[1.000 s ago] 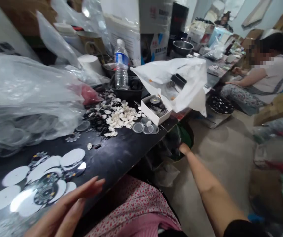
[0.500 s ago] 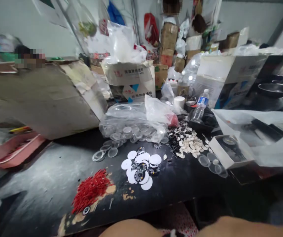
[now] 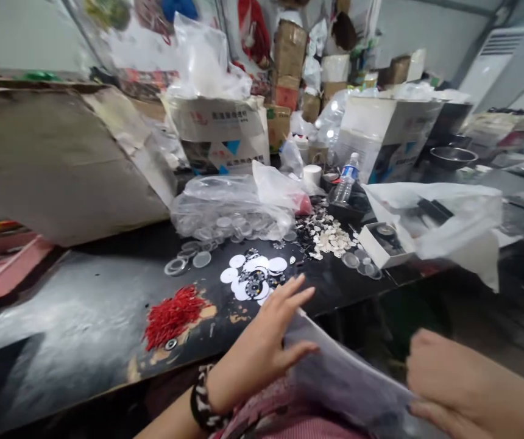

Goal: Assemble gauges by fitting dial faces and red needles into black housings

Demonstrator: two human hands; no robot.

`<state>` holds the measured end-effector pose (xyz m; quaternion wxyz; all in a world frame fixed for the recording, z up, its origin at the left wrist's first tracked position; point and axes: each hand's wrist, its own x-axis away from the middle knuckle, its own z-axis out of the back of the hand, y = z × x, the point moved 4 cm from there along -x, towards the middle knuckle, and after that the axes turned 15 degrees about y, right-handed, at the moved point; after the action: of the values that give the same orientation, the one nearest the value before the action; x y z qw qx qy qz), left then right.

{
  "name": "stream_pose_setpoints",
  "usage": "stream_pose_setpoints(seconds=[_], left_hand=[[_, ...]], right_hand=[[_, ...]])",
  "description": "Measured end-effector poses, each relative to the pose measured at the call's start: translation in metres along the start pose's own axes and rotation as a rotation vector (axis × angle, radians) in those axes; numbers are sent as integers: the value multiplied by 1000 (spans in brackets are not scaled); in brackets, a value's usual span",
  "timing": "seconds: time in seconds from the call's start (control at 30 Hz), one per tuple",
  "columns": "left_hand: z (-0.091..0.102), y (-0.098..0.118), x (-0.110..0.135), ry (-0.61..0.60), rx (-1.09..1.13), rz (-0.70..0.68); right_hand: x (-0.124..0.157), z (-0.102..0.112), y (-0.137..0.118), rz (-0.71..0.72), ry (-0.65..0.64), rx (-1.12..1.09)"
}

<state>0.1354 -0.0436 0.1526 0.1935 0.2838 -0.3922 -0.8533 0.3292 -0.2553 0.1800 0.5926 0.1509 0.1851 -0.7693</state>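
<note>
My left hand (image 3: 271,326), with a patterned band (image 3: 202,399) at its wrist, reaches over the table's front edge. Its fingers are spread, and the thumb lies over a translucent plastic bag (image 3: 335,366); whether it presses on it I cannot tell. To the right, my right hand (image 3: 440,372) is closed on the far end of that bag, which stretches across my lap. Just beyond the left fingertips lies a pile of white and black discs (image 3: 255,283). Left of this hand is a heap of small red sticks (image 3: 173,317), a small dark ring (image 3: 171,344) beside it.
A clear bag of round transparent covers (image 3: 234,213) lies behind the discs. Small white pieces (image 3: 330,238) are heaped to its right, near a water bottle (image 3: 346,178) and an open white box (image 3: 385,244). A pink tray (image 3: 10,268) and a large carton (image 3: 70,164) stand left.
Both hands have come up into view from below, with the plastic bag between them. The camera has turned to the right, so the table's contents appear shifted left and upward.
</note>
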Motion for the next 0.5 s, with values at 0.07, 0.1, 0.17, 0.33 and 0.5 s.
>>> stream_pose_setpoints(seconds=[0.07,0.1,0.17,0.33,0.5], left_hand=[[28,-24,18,101,-29,118],[45,-34,30,166,-34,176],[79,-48,56,330,-65,264],[118,-67,99,625,-132,357],[116,-97,128,755,-199,425]], right_hand=[[-14,-10,-15,21,-14,-12],[-26,-19,-25,52,-24,-31],[-54,-42,-49,157,-75,-97],[-101,-81,-121,493,-340,-242],[-110,-89,-165,505,-279,-301]])
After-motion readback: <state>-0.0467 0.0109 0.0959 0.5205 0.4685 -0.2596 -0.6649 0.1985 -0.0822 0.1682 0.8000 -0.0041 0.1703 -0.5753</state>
